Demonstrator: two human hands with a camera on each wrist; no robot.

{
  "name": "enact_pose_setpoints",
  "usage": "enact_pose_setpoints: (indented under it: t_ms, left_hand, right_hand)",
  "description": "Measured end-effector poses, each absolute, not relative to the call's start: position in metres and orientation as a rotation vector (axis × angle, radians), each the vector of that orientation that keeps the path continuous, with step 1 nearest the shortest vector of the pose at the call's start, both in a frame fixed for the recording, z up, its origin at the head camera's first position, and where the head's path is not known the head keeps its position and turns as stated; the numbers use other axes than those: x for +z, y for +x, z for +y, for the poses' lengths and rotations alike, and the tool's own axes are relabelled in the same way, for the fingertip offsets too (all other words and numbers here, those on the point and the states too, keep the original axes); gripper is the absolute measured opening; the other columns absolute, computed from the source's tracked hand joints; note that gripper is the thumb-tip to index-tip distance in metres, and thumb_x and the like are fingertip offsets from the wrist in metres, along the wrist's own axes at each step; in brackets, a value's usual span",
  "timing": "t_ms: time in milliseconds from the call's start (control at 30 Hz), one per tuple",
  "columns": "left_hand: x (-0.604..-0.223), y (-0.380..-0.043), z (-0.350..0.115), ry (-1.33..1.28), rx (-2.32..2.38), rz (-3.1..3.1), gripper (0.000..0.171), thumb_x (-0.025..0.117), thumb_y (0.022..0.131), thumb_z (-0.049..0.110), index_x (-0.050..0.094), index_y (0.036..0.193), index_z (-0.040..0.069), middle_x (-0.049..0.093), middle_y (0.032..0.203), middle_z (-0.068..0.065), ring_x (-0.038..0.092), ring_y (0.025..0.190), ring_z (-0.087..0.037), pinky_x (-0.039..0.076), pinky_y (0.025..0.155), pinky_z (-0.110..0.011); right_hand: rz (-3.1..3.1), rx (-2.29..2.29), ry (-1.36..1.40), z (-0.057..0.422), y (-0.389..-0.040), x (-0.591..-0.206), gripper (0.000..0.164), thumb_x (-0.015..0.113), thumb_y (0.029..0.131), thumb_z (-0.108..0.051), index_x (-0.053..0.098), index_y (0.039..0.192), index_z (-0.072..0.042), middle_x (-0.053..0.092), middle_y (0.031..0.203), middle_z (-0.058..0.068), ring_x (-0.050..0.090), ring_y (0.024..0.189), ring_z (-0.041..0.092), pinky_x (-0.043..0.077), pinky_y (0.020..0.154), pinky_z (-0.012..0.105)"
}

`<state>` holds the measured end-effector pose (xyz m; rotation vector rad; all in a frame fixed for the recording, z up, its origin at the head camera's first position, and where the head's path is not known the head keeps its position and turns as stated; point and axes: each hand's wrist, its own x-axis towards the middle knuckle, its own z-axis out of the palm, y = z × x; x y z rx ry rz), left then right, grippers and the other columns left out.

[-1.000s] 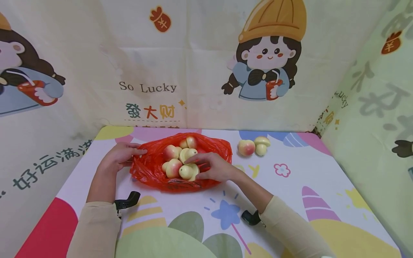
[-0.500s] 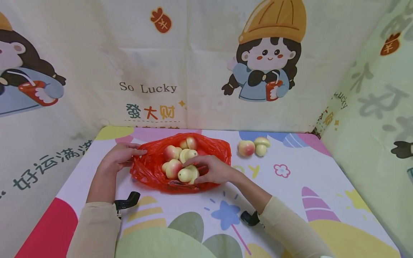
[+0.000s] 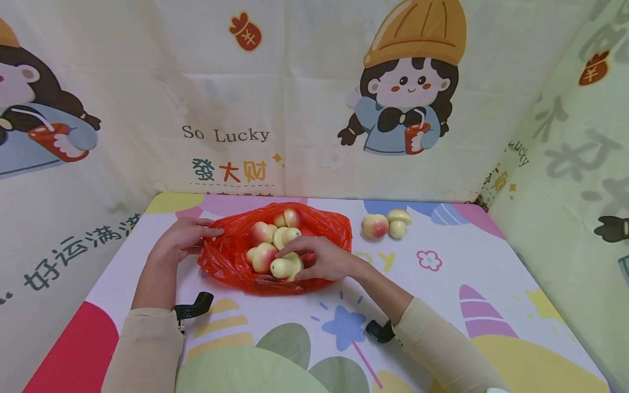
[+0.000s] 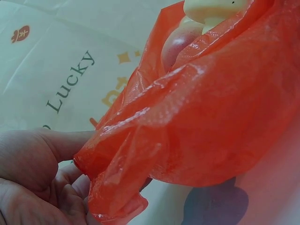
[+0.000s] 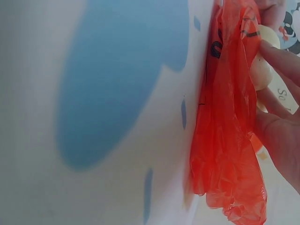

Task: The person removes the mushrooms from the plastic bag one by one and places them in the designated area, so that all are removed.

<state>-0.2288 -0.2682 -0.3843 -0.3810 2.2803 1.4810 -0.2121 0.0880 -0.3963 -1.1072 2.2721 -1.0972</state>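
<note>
A red plastic bag lies open on the table with several cream toy mushrooms inside, some with pink-blushed caps. My left hand pinches the bag's left edge between thumb and fingers; the left wrist view shows the gathered plastic there. Inside the bag's front right part, my right hand holds a cream mushroom, thumb at the near side and fingers over the far side. In the right wrist view, bag folds partly hide that mushroom.
Outside the bag, to its right, a rounded pink-and-cream piece and an upright mushroom stand side by side. A patterned cloth covers the table. Printed curtains enclose its back and sides.
My right hand has lowered slightly and its fingers have come in around the front mushroom, which has shifted a little left and nearer. My left hand stays at the bag's edge.
</note>
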Motion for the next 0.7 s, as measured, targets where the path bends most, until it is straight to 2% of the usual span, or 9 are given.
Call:
enact_pose_setpoints:
  t_ms: [333,500,700]
  left_hand:
    - [-0.382,-0.2272,-0.2673,-0.373,1.468,2.287,0.069,0.069,0.101,0.032,0.044,0.155,-0.001,0.058,0.145,-0.024,0.068,0.098,-0.022,0.062,0.082,-0.028]
    - [-0.3818,-0.227,-0.2666,-0.373,1.469,2.286,0.069,0.07,0.1,0.033,0.044,0.155,0.0,0.057,0.147,-0.024,0.068,0.101,-0.023,0.062,0.083,-0.029]
    - [-0.3805,-0.2263,-0.2672,-0.371,1.47,2.284,0.07,0.07,0.1,0.033,0.044,0.156,0.0,0.056,0.147,-0.024,0.068,0.101,-0.022,0.062,0.083,-0.029]
  right_hand:
    - [2.28,-1.105,-1.125,0.0907,-0.2135,-0.3917,0.052,0.082,0.089,-0.011,0.068,0.137,-0.027,0.064,0.139,-0.007,0.054,0.133,0.016,0.059,0.1,0.044]
    - [2.276,-1.12,-1.153,0.0923,-0.2157,-0.3894,0.051,0.082,0.09,-0.013,0.068,0.138,-0.023,0.066,0.137,-0.01,0.055,0.131,0.012,0.058,0.101,0.042]
    - [2.288,-1.123,-1.124,0.0965,-0.2169,-0.3861,0.05,0.083,0.089,-0.016,0.069,0.136,-0.029,0.066,0.135,-0.016,0.055,0.132,0.01,0.057,0.102,0.042]
